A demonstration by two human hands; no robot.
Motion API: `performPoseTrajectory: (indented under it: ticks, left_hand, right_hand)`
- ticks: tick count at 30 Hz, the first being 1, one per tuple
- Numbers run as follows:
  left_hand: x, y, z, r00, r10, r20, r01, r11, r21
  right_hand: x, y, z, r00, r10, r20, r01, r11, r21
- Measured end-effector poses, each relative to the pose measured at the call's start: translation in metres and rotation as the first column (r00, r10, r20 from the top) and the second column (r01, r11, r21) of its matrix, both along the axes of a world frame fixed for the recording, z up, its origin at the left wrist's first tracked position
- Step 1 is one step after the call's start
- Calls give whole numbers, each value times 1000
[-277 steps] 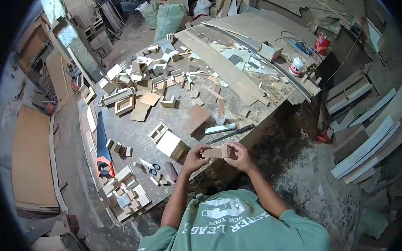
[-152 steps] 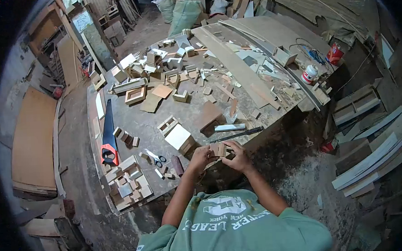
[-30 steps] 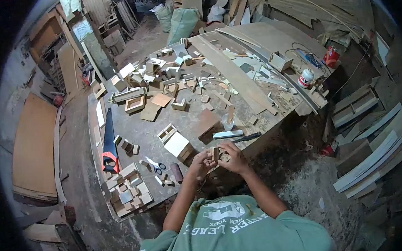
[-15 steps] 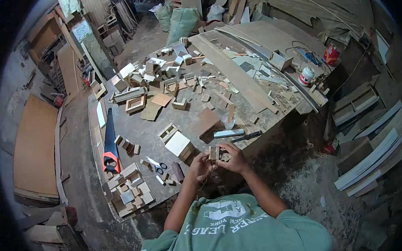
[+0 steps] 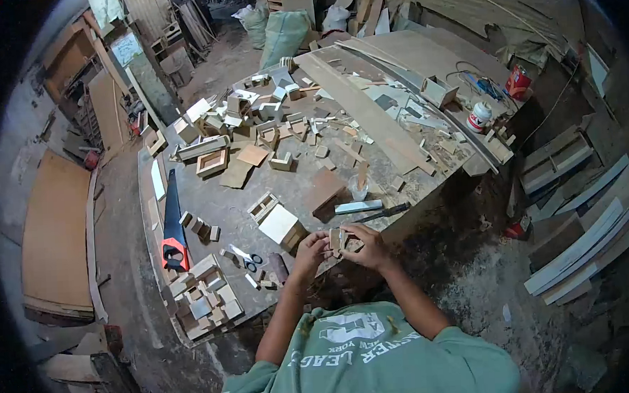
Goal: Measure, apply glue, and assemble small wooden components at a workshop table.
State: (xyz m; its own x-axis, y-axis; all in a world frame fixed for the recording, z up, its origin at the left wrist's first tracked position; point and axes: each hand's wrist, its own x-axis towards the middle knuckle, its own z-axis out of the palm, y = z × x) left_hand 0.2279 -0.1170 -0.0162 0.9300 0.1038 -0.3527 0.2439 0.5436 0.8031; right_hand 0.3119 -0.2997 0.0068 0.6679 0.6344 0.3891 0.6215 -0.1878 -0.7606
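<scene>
Now, small wooden piece (image 5: 336, 241) in play!
Left hand (image 5: 312, 255) and right hand (image 5: 366, 248) grip it, apparently a checking step; next move probably calls for steadiness.

Forearms (image 5: 284, 315) angle inward; hands (image 5: 372, 251) sit close together (fingers (image 5: 357, 230) bent).

This is a wood workshop. A big, dusty grey bench (image 5: 241, 213) holds a long blue saw with an orange handle (image 5: 173, 218) and lots of little pale wood pieces (image 5: 280, 164).
</scene>
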Motion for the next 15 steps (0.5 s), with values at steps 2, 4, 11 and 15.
performPoseTrajectory:
  ticks: [2, 4, 11, 15]
  left_hand:
    - [1, 1, 3, 1000, 20, -4, -20, 999, 31]
    - [1, 3, 5, 1000, 12, -6, -12, 1000, 26]
    - [-1, 1, 9, 1000, 15, -21, -11, 985, 171]
    - [-3, 3, 9, 1000, -3, -12, 5, 984, 180]
  right_hand:
    - [-1, 0, -2, 1000, -4, -15, 4, 1000, 0]
    - [0, 1, -5, 1000, -7, -28, 7, 1000, 1]
    - [-2, 2, 1, 1000, 18, -6, -18, 999, 41]
    - [2, 1, -6, 998, 18, 63, -21, 998, 57]
